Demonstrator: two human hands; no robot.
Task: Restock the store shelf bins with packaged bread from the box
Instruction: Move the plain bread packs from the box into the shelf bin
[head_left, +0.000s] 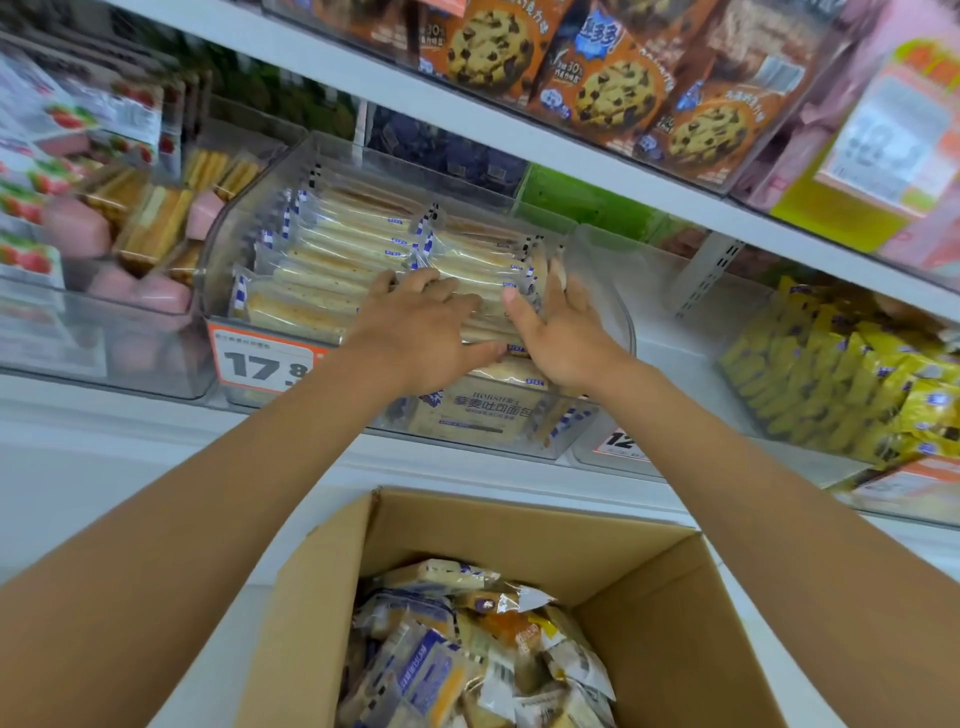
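Note:
A clear plastic bin on the middle shelf holds rows of packaged bread slices with blue-and-white wrapper edges. Both of my hands are inside its front right part. My left hand grips a small stack of bread packs, fingers over the top and thumb underneath. My right hand holds the stack's right end, thumb on its front and fingers behind it. Below me stands an open cardboard box with several more bread packs lying loose in it.
An orange price tag hangs on the bin's front. To the left is a bin of sandwich cakes; to the right, an almost bare clear bin and yellow packets. Cookie boxes fill the shelf above.

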